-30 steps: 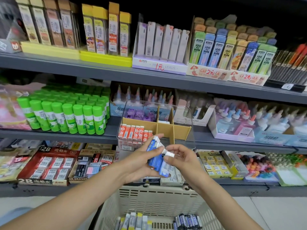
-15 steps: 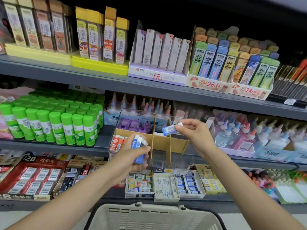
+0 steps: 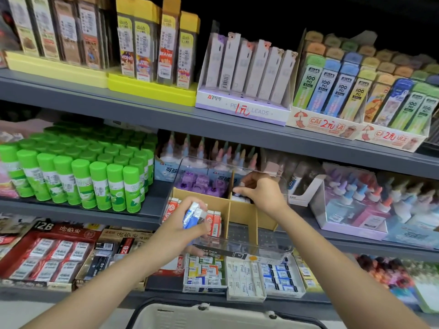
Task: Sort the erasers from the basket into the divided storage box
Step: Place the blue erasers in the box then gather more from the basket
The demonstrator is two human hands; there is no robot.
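Stationery shelves hold the divided storage box point(image 3: 240, 243). Since a moment ago, the right hand point(image 3: 262, 192) has dropped into its rear compartment, fingers pinching one eraser point(image 3: 237, 192); the left hand point(image 3: 184, 225), in front of the box, grips the blue erasers point(image 3: 191, 216) awaiting sorting.

Green glue sticks point(image 3: 78, 176) packed in at 9 o'clock, pencil lead packs point(image 3: 247, 74) up at 12, pastel glue bottles point(image 3: 370, 205) at 3.

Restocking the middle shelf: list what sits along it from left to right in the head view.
Green glue sticks → divided storage box, left hand holding blue erasers before it, right hand reaching in → pastel glue bottles.
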